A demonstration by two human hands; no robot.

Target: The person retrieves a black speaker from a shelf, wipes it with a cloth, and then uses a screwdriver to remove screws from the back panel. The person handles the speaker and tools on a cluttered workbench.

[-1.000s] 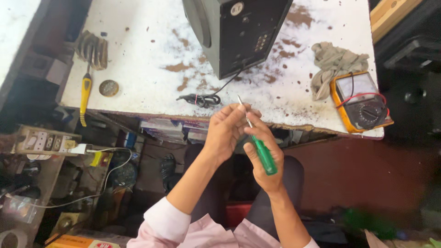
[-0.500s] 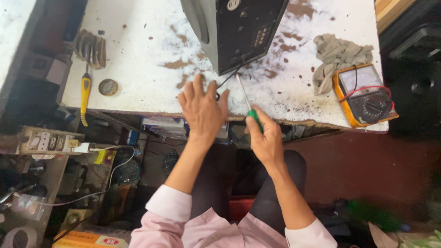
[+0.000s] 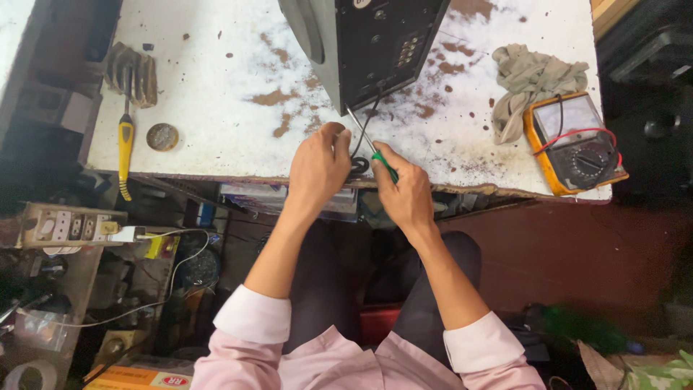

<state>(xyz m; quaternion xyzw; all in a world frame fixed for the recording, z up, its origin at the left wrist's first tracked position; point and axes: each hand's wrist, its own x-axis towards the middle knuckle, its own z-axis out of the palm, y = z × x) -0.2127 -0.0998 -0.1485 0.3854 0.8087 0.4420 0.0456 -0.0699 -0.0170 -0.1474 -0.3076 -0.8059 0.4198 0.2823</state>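
My right hand point(image 3: 406, 191) grips a green-handled screwdriver point(image 3: 382, 162) whose metal shaft points up toward the bottom edge of a black box-shaped device point(image 3: 375, 43) standing on the white stained workbench point(image 3: 216, 94). My left hand point(image 3: 318, 165) rests on the bench edge beside it, fingers curled over a coiled black cable point(image 3: 359, 165) that runs up to the device. Both hands sit close together just below the device.
A yellow multimeter point(image 3: 575, 141) with red and black leads lies at the right, a grey rag point(image 3: 530, 79) beside it. A yellow-handled tool point(image 3: 125, 148), a round tin lid point(image 3: 162, 136) and a wire brush point(image 3: 131, 68) lie at the left. A power strip point(image 3: 65, 225) sits below left.
Both hands have moved up from my lap to the bench edge. The screwdriver now points at the device's lower edge, and my left hand has closed over the coiled cable.
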